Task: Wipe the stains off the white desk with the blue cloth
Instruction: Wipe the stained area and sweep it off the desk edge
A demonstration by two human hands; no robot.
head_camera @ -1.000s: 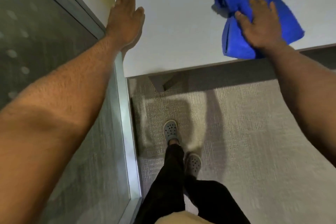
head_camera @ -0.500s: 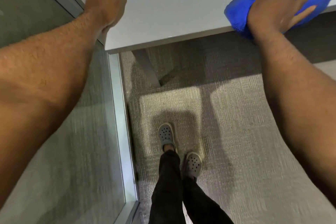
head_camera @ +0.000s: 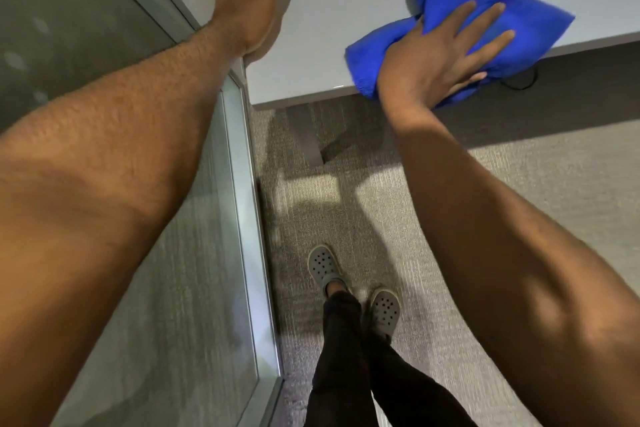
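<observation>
The white desk (head_camera: 346,10) fills the top of the view, its front edge running from lower left to upper right. A crumpled blue cloth (head_camera: 450,0) lies on the desk at the front edge, partly hanging over it. My right hand (head_camera: 440,55) presses flat on the cloth with fingers spread toward the right. My left hand (head_camera: 249,0) rests flat and open on the desk's left corner, fingertips cut off by the frame's top. No stains show on the visible desk surface.
A frosted glass partition with a metal frame (head_camera: 242,218) runs along the left beside the desk. Grey carpet (head_camera: 519,184) lies below, with a desk leg (head_camera: 304,135), a dark cable (head_camera: 519,81) under the edge, and my feet in grey clogs (head_camera: 353,284).
The right hand and cloth have slid along the front edge, the fingers turning from pointing away to pointing right. The view dipped, then rose again. The left hand stays planted on the corner.
</observation>
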